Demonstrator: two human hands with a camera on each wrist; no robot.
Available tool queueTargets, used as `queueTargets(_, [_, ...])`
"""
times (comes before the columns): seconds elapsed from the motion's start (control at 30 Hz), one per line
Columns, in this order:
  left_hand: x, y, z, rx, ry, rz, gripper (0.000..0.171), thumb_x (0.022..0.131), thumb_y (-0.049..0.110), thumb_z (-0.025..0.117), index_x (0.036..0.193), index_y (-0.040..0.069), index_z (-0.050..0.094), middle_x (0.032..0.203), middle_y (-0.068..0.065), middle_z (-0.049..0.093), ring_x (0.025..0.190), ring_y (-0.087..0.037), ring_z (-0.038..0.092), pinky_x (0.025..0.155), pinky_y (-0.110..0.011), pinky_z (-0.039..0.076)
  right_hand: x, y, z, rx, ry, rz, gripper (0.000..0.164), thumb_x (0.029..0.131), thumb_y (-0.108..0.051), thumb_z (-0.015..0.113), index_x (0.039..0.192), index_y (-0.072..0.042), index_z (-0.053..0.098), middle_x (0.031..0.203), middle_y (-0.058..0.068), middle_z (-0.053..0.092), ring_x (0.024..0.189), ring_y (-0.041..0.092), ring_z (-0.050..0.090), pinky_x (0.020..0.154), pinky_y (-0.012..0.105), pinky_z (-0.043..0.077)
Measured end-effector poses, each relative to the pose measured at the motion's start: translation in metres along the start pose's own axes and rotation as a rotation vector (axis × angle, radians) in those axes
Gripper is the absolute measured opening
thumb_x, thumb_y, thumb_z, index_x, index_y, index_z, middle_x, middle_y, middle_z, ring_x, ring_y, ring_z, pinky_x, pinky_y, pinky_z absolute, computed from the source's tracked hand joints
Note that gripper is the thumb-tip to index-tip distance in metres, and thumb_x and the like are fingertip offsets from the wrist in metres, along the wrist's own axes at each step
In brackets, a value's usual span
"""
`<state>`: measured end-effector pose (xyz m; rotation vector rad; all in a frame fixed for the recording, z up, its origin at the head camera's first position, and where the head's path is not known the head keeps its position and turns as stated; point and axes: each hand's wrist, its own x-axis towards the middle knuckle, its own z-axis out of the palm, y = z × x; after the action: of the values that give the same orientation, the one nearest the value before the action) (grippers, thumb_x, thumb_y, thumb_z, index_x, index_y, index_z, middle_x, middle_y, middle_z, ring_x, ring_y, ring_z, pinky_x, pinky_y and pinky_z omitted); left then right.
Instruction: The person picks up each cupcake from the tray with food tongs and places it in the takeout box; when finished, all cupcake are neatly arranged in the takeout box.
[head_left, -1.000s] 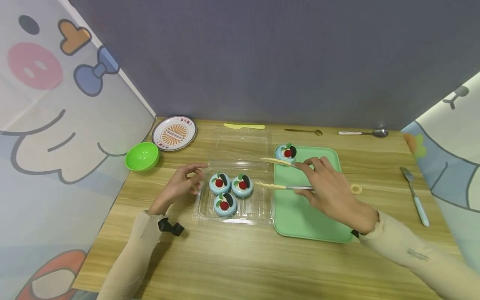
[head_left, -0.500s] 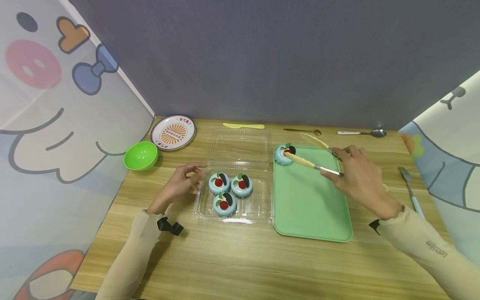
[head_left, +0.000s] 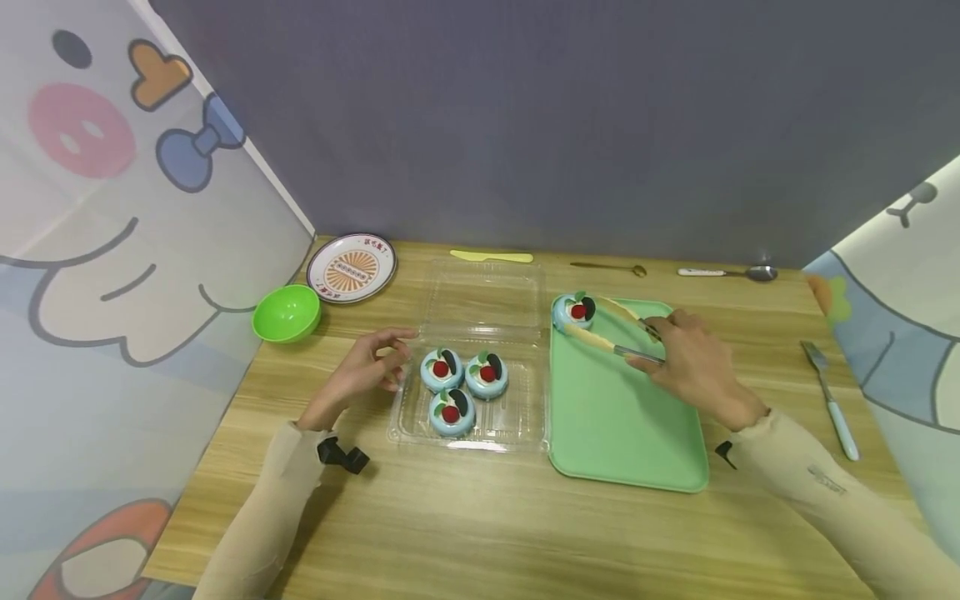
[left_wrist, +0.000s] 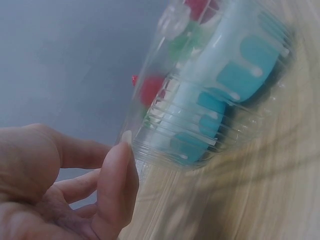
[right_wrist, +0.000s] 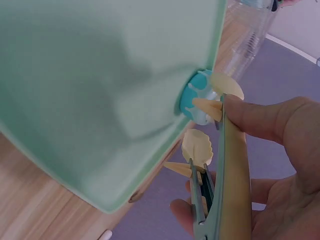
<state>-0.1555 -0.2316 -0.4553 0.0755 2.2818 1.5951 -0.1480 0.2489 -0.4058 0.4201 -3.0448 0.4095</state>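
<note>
My right hand (head_left: 693, 362) grips a pair of tongs (head_left: 637, 354) with cream-coloured tips over the green tray (head_left: 622, 433). The spread tips lie beside a blue toy cake (head_left: 572, 317) with a red berry, in the tray's far left corner. In the right wrist view the tongs (right_wrist: 232, 185) overlap that cake (right_wrist: 192, 95). At the left, my left hand (head_left: 367, 362) has thumb and forefinger at the rim of a clear plastic container (head_left: 517, 417); its lid lies folded back. Three more blue cakes (head_left: 452, 412) sit inside. In the left wrist view the thumb (left_wrist: 117, 185) meets the container edge.
A green bowl (head_left: 287, 314) and a patterned plate (head_left: 351, 268) stand at the far left. Along the back lie a yellow knife (head_left: 491, 257), a thin gold spoon (head_left: 607, 267) and a white-handled spoon (head_left: 727, 272). On the right is a blue-handled fork (head_left: 832, 400).
My right hand with the tongs first swung right, off the container side, then came slightly back left, bringing the tips beside the tray's cake. My left hand has stayed put.
</note>
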Motion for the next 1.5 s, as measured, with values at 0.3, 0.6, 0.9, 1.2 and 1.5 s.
queueTargets(0.3, [0.0,-0.007,0.003,-0.009,0.001,-0.001,0.04,0.1,0.007,0.053,0.14,0.009,0.051,0.114,-0.024,0.053,0.065,-0.014,0.062,0.053,-0.029,0.061,0.003,-0.001,0.011,0.003,0.026,-0.007,0.059,0.082,-0.04,0.078,0.123,0.0,0.064,0.089,0.012,0.055,0.069,0.024,0.048,0.036,0.024,0.032])
queueTargets(0.6, [0.0,-0.006,0.001,0.002,0.009,-0.005,0.04,0.1,0.01,0.054,0.14,0.008,0.051,0.115,-0.026,0.054,0.066,-0.014,0.061,0.053,-0.028,0.061,-0.005,-0.002,0.005,-0.015,0.039,-0.015,0.058,0.082,-0.039,0.078,0.123,-0.001,0.064,0.085,0.01,0.051,0.067,0.022,0.043,0.037,0.024,0.029])
queueTargets(0.9, [-0.001,-0.005,0.002,-0.035,0.018,-0.008,0.041,0.099,0.008,0.055,0.14,0.006,0.051,0.113,-0.024,0.053,0.064,-0.012,0.061,0.052,-0.026,0.06,-0.014,0.003,-0.001,-0.025,0.037,-0.019,0.058,0.081,-0.041,0.079,0.123,-0.004,0.065,0.093,0.013,0.056,0.066,0.021,0.048,0.036,0.024,0.03])
queueTargets(1.2, [0.0,-0.002,0.003,-0.036,0.01,-0.005,0.041,0.099,0.008,0.055,0.139,0.006,0.051,0.111,-0.023,0.053,0.063,-0.012,0.061,0.052,-0.027,0.06,-0.017,0.007,0.002,-0.018,0.057,-0.021,0.057,0.08,-0.039,0.081,0.122,-0.004,0.065,0.09,0.012,0.055,0.067,0.022,0.047,0.036,0.024,0.029])
queueTargets(1.5, [0.001,0.0,0.001,-0.034,0.011,-0.007,0.04,0.098,0.01,0.056,0.138,0.007,0.052,0.112,-0.023,0.053,0.063,-0.013,0.061,0.052,-0.027,0.06,-0.019,0.007,0.001,0.005,0.078,-0.01,0.058,0.082,-0.038,0.079,0.124,-0.002,0.064,0.095,0.015,0.058,0.069,0.024,0.046,0.036,0.024,0.029])
